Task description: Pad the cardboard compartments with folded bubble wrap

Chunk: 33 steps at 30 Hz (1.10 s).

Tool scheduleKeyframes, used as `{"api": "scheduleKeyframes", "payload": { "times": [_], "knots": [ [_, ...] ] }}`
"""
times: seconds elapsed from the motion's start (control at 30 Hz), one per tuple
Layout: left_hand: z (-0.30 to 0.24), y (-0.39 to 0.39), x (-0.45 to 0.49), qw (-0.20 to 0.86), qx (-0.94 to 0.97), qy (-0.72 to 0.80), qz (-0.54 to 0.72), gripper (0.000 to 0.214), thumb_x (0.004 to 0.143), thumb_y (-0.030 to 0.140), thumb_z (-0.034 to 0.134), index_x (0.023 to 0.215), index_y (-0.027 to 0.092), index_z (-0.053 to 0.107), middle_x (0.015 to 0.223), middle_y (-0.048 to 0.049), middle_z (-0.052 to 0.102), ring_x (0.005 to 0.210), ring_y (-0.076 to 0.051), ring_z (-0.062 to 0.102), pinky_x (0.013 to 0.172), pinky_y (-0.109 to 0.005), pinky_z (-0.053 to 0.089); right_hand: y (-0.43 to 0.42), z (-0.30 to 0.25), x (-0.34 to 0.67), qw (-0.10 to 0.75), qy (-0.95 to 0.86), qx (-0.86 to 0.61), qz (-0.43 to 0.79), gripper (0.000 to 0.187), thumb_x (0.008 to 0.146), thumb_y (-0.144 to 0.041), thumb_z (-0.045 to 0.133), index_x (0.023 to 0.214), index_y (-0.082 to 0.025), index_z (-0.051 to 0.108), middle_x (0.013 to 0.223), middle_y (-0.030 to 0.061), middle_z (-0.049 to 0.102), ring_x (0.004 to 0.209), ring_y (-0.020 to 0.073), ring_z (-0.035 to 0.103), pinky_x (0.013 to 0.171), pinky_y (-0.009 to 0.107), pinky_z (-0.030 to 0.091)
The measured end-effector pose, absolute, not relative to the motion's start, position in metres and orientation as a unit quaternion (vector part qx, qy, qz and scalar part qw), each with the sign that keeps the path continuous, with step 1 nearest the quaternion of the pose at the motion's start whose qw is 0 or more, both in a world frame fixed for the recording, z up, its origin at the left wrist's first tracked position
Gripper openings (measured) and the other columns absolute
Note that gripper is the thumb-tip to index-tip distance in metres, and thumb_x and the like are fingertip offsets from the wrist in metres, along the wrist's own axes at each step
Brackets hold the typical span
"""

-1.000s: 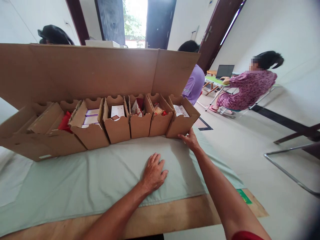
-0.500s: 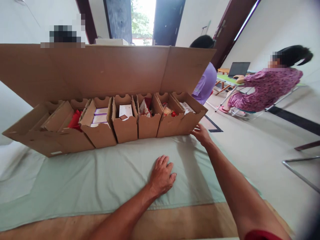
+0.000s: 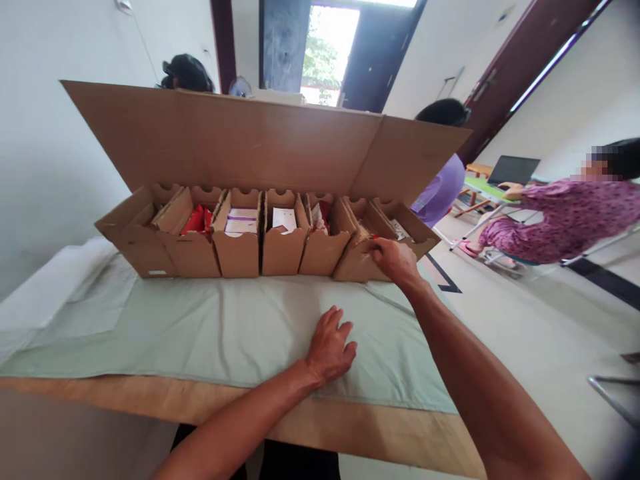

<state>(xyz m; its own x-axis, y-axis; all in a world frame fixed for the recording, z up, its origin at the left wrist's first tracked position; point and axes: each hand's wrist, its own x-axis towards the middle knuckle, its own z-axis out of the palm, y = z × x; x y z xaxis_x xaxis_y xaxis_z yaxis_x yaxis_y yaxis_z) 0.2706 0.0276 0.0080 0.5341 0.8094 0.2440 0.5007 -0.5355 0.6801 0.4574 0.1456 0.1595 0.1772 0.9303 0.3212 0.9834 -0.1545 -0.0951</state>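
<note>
On the pale green cloth [image 3: 190, 333] my left hand [image 3: 331, 343] rests palm down with its fingers apart, holding nothing. My right hand [image 3: 395, 259] is at the right part of a row of brown cardboard bins. Its bent fingers close on the front rim of one cardboard bin [image 3: 350, 263]. Inside that bin, next to my fingertips, lie small red and yellow items, partly hidden. Other bins hold a white patterned box [image 3: 284, 217], white boxes with purple edges [image 3: 242, 223], red packets [image 3: 197, 219] and a white printed item [image 3: 400, 229].
A tall cardboard panel [image 3: 280, 143] stands behind the bins. Crumpled white sheeting [image 3: 75, 287] lies at the left. Beyond the table's wooden edge [image 3: 380, 433], a person in a patterned purple top [image 3: 590, 213] sits by a laptop [image 3: 513, 172]. Other people are partly hidden behind the panel.
My right hand has moved from the lower right corner of the bins up and left to a bin's front rim. My left hand stays on the cloth. The view has shifted.
</note>
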Motion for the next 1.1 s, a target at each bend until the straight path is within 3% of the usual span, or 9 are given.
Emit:
{"api": "scheduleKeyframes", "payload": {
  "times": [0.2,0.33,0.43,0.53,0.63,0.7,0.83,0.93,1.1],
  "knots": [
    [0.001,-0.026,0.197,0.306,0.745,0.448,0.387,0.045,0.086,0.019,0.056,0.131,0.016,0.066,0.151,-0.0169,0.054,0.143,-0.033,0.048,0.121,-0.059,0.039,0.025,0.158,0.441,0.216,-0.663,-0.71,-0.1,0.027,0.088,-0.035,0.055,0.099,-0.029,0.079,0.081,0.0051,0.078,0.069,0.0285,0.071,0.06,0.037,0.048],
    [-0.013,-0.07,0.158,0.354,0.71,0.452,0.407,0.052,0.091,0.021,0.055,0.143,0.022,0.055,0.157,-0.0141,0.048,0.146,-0.032,0.046,0.12,-0.059,0.04,-0.075,0.149,0.364,0.352,-0.703,-0.617,-0.026,0.02,0.095,-0.031,0.057,0.106,-0.034,0.074,0.086,0.0,0.079,0.067,0.0224,0.073,0.059,0.034,0.055],
    [-0.017,-0.088,0.14,0.37,0.683,0.461,0.428,0.06,0.092,0.026,0.058,0.151,0.024,0.045,0.16,-0.0144,0.044,0.148,-0.035,0.043,0.122,-0.061,0.037,-0.127,0.151,0.305,0.417,-0.775,-0.47,0.064,0.045,0.096,-0.016,0.056,0.136,-0.036,0.059,0.099,-0.0007,0.08,0.08,0.0205,0.076,0.067,0.035,0.06],
    [-0.014,-0.096,0.127,0.362,0.66,0.486,0.445,0.064,0.094,0.027,0.056,0.155,0.024,0.036,0.161,-0.0157,0.041,0.149,-0.036,0.04,0.122,-0.062,0.036,-0.151,0.153,0.298,0.471,-0.784,-0.398,0.072,0.051,0.092,-0.011,0.056,0.136,-0.036,0.061,0.095,0.0009,0.079,0.076,0.0232,0.074,0.069,0.042,0.06],
    [-0.005,-0.105,0.123,0.353,0.662,0.485,0.45,0.064,0.096,0.024,0.054,0.156,0.026,0.033,0.161,-0.0157,0.04,0.148,-0.035,0.042,0.119,-0.061,0.039,-0.136,0.144,0.345,0.637,-0.553,-0.536,-0.026,0.023,0.094,-0.023,0.061,0.11,-0.032,0.073,0.085,0.0044,0.074,0.075,0.026,0.071,0.068,0.044,0.057],
    [0.001,-0.116,0.128,0.347,0.671,0.469,0.458,0.065,0.095,0.022,0.056,0.156,0.029,0.033,0.162,-0.0141,0.04,0.147,-0.033,0.044,0.118,-0.059,0.041,-0.103,0.132,0.387,0.696,-0.409,-0.591,-0.013,0.015,0.091,-0.034,0.065,0.1,-0.026,0.073,0.092,0.0061,0.073,0.081,0.0248,0.07,0.069,0.039,0.054],
    [0.007,-0.139,0.152,0.356,0.682,0.438,0.466,0.076,0.093,0.019,0.058,0.16,0.031,0.025,0.167,-0.0125,0.032,0.152,-0.033,0.036,0.121,-0.057,0.04,-0.014,0.102,0.444,0.668,-0.386,-0.615,0.163,0.046,0.076,-0.054,0.073,0.109,-0.023,0.069,0.116,0.0069,0.073,0.105,0.0246,0.067,0.074,0.032,0.052],
    [0.008,-0.147,0.169,0.384,0.673,0.44,0.454,0.084,0.092,0.019,0.057,0.164,0.032,0.014,0.172,-0.0111,0.021,0.158,-0.034,0.024,0.125,-0.059,0.033,0.035,0.076,0.444,0.639,-0.399,-0.602,0.264,0.058,0.079,-0.071,0.062,0.111,-0.024,0.07,0.121,0.0064,0.073,0.113,0.0256,0.065,0.084,0.038,0.055],
    [0.018,-0.115,0.177,0.398,0.65,0.449,0.466,0.097,0.089,0.027,0.066,0.165,0.029,0.006,0.174,-0.0136,0.006,0.16,-0.038,0.011,0.128,-0.064,0.02,0.05,0.044,0.418,0.675,-0.384,-0.514,0.366,0.067,0.086,-0.082,0.045,0.111,-0.026,0.07,0.115,0.0049,0.076,0.118,0.0273,0.067,0.102,0.046,0.055]
  ]
}}
